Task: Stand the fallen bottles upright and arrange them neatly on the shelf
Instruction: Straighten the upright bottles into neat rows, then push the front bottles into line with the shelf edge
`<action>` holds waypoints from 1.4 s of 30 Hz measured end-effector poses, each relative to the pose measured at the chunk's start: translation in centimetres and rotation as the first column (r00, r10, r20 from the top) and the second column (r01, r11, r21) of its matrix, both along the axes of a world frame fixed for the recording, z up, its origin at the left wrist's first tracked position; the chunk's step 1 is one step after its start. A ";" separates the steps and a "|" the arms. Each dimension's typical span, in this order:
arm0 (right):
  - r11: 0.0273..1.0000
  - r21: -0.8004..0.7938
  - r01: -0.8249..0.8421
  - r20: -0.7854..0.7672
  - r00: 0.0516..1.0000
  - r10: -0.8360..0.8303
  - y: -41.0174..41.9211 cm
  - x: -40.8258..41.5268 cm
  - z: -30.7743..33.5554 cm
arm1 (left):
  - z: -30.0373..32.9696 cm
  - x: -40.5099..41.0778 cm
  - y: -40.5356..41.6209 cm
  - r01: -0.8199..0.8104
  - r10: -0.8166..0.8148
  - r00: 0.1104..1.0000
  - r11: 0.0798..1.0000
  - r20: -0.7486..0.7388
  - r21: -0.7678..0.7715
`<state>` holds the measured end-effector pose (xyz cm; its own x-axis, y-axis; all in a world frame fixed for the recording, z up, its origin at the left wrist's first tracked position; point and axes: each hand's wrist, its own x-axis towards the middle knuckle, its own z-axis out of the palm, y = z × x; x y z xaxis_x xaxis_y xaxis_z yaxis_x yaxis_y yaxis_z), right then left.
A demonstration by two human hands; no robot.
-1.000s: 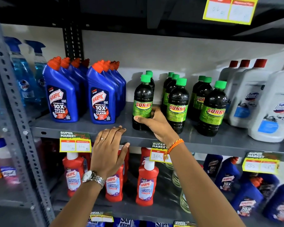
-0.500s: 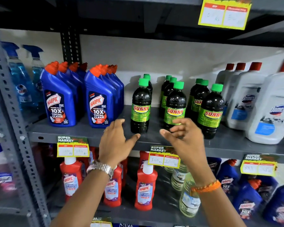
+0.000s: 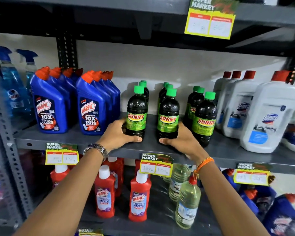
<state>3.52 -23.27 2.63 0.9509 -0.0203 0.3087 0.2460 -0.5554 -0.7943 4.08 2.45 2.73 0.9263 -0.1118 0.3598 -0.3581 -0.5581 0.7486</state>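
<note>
Dark Sunny bottles with green caps stand upright in three rows on the grey middle shelf. My left hand wraps the base of the front bottle of the left row. My right hand wraps the base of the front bottle of the middle row. The front bottle of the right row stands free just right of my right hand. No bottle on this shelf lies on its side.
Blue Harpic bottles stand in two rows at the left, white Domex jugs at the right. Blue spray bottles sit past the upright post. Red Harpic bottles and clear bottles fill the lower shelf. Yellow price tags hang from shelf edges.
Both hands were open in front of the shelf half a second ago; now each has closed around the base of a front Sunny bottle. The camera has come closer.
</note>
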 end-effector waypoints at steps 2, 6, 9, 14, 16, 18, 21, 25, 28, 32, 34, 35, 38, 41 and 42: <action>0.998 0.068 -0.009 0.002 1.000 0.009 -0.6 0.1 -0.6 | -0.1 -0.2 -0.2 0.009 -0.010 1.000 1.000 0.019 0.020; 0.986 0.166 -0.001 -0.023 1.000 0.005 -1.2 -0.3 -0.9 | -0.1 -0.6 -0.5 -0.004 0.003 1.000 0.998 0.029 0.063; 0.990 0.136 -0.021 -0.023 0.999 0.025 -0.6 -0.7 -0.4 | 0.1 -0.4 -0.4 -0.016 0.015 1.000 0.997 0.017 0.071; 0.996 0.010 0.093 0.086 0.992 -0.094 0.7 -1.4 -0.1 | 0.0 -0.4 -0.3 -0.015 0.014 1.000 0.999 0.026 0.034; 0.994 0.005 0.114 0.100 0.989 -0.113 0.4 -1.7 -0.2 | -0.2 -0.5 -0.2 -0.014 0.013 0.999 0.999 0.038 0.038; 0.994 0.020 0.106 0.088 0.990 -0.107 0.0 -2.0 -0.2 | -0.4 -0.6 -0.2 -0.010 0.008 0.998 0.999 0.055 0.040; 0.996 0.061 0.069 0.069 0.995 -0.073 -0.3 -2.6 -0.1 | -0.4 -0.7 -0.2 -0.002 -0.002 0.997 0.999 0.074 0.053; 0.990 0.139 0.011 0.014 1.000 -0.013 -0.4 -2.8 0.2 | -0.3 -0.8 -0.2 -0.012 0.005 0.996 0.997 0.085 0.074; 0.985 0.172 -0.027 -0.014 0.999 0.030 -0.5 -2.8 0.2 | -0.2 -1.0 -0.1 -0.015 0.007 0.996 0.997 0.089 0.082; 0.982 0.186 -0.040 -0.014 0.999 0.043 -0.6 -2.6 0.1 | -0.2 -1.0 0.0 -0.017 0.009 0.996 0.996 0.088 0.091; 0.981 0.186 -0.046 -0.020 0.999 0.051 -0.7 -2.4 0.1 | -0.3 -1.0 0.0 -0.016 0.009 0.996 0.996 0.086 0.087; 0.980 0.191 -0.053 -0.023 0.998 0.058 -0.8 -2.4 0.0 | -0.3 -0.9 0.1 -0.013 0.006 0.996 0.996 0.086 0.085; 0.977 0.203 -0.064 -0.018 0.997 0.069 -0.9 -2.2 -0.2 | -0.6 -0.8 0.1 -0.022 0.013 0.996 0.996 0.094 0.092; 0.977 0.205 -0.059 -0.010 0.998 0.063 -0.8 -2.5 0.0 | -0.3 -1.1 0.0 -0.036 0.025 0.995 0.992 0.094 0.122; 0.979 0.197 -0.057 -0.008 0.998 0.059 -0.7 -2.8 0.3 | -0.2 -1.4 0.0 -0.046 0.033 0.995 0.989 0.092 0.143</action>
